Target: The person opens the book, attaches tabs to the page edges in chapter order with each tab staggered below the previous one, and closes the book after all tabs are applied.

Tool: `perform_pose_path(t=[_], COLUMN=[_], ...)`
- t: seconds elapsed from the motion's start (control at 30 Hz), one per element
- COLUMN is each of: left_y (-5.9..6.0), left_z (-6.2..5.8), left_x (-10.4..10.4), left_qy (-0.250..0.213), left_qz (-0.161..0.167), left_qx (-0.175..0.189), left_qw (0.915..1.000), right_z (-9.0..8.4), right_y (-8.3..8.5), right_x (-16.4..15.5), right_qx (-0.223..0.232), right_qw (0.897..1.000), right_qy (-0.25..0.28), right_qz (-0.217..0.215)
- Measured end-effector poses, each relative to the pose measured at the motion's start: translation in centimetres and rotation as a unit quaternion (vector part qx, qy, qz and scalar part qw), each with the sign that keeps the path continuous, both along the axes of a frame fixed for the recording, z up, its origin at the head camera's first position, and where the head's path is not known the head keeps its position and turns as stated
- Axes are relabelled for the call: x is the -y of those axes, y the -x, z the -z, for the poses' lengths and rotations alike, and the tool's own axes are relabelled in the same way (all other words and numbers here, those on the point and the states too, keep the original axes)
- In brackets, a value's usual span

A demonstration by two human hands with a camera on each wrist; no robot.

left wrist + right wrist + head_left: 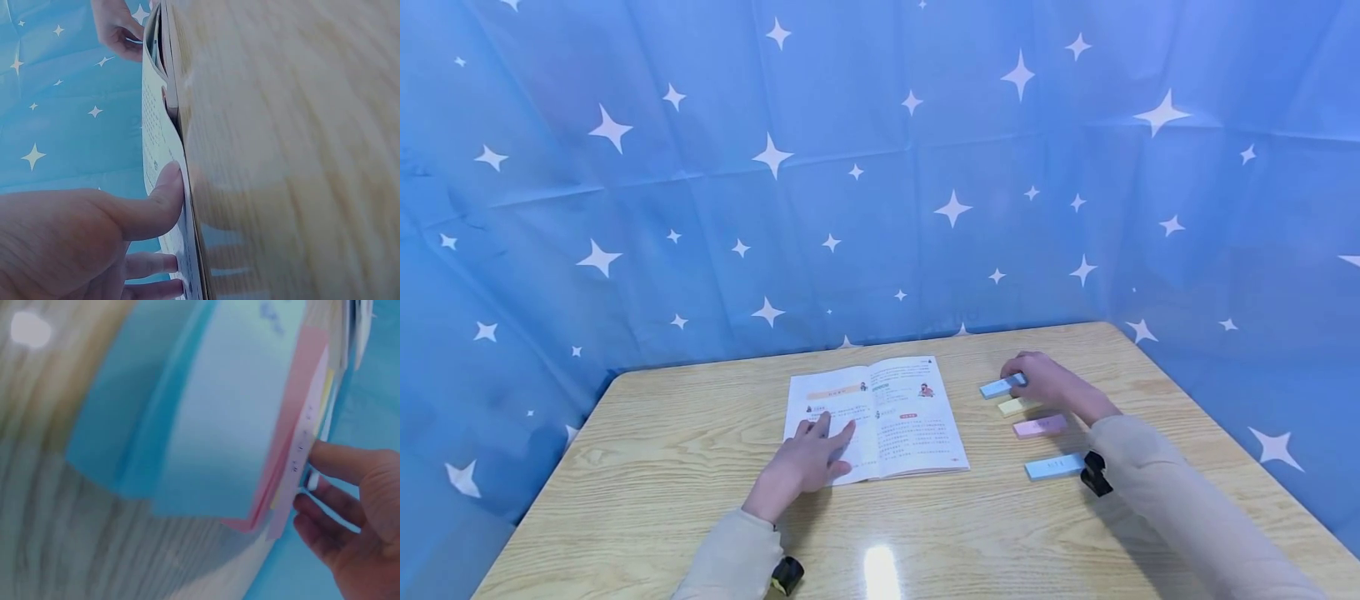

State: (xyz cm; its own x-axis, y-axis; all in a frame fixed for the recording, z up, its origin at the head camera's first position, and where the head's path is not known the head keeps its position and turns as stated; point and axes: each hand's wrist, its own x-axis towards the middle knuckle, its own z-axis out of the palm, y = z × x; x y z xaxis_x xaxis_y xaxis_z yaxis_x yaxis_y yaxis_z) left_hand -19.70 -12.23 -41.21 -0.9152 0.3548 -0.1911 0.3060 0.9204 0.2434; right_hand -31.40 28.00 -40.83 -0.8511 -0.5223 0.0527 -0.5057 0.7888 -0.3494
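An open book (895, 417) lies in the middle of the wooden table (662, 467). My left hand (831, 433) rests flat on its left page with fingers spread; the left wrist view shows the thumb (162, 194) pressing the page of the book (156, 125). To the right lie several sticky-note pads in a row: a far blue pad (997, 387), a yellow pad (1017, 407), a pink pad (1040, 427) and a near blue pad (1054, 467). My right hand (1018, 379) pinches the far blue pad between thumb and curled fingers (325, 512).
A blue star-printed cloth (850, 167) closes off the back and both sides of the table. The right wrist view is blurred, filled by the near blue pad (206, 406) and the pink pad (300, 412). A lamp glare (880, 571) shows near the front edge.
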Motion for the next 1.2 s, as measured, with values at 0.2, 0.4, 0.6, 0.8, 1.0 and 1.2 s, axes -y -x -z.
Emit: perform_pose_path(t=[0.2,0.4,0.6,0.8,1.0,1.2], left_y=[0.0,0.0,0.0,0.4,0.2,-0.1], left_z=[-0.1,-0.4,-0.6,-0.9,-2.1,-3.2], left_x=[0.3,0.1,-0.4,-1.2,-2.7,-4.3], left_qy=[-0.014,-0.027,-0.031,-0.058,-0.135,-0.172], left_qz=[0.005,0.012,0.024,0.024,0.035,0.054], left_qx=[0.000,-0.021,-0.093,-0.157,-0.197,-0.216], left_qw=[0.9999,0.9993,0.9949,0.9855,0.9704,0.9595], right_z=[0.3,-0.2,-1.4,-2.8,-4.0,-4.7], right_y=[0.2,-0.1,-0.5,-1.5,-3.0,-4.9], right_x=[-0.2,-0.3,0.3,2.2,5.1,7.8], right_qx=[-0.001,-0.014,-0.045,-0.099,-0.130,-0.155], right_qw=[1.000,1.000,0.999,0.994,0.987,0.977], right_qy=[-0.006,-0.002,-0.010,0.000,0.023,0.037], right_qz=[0.002,0.001,-0.002,-0.043,-0.089,-0.140])
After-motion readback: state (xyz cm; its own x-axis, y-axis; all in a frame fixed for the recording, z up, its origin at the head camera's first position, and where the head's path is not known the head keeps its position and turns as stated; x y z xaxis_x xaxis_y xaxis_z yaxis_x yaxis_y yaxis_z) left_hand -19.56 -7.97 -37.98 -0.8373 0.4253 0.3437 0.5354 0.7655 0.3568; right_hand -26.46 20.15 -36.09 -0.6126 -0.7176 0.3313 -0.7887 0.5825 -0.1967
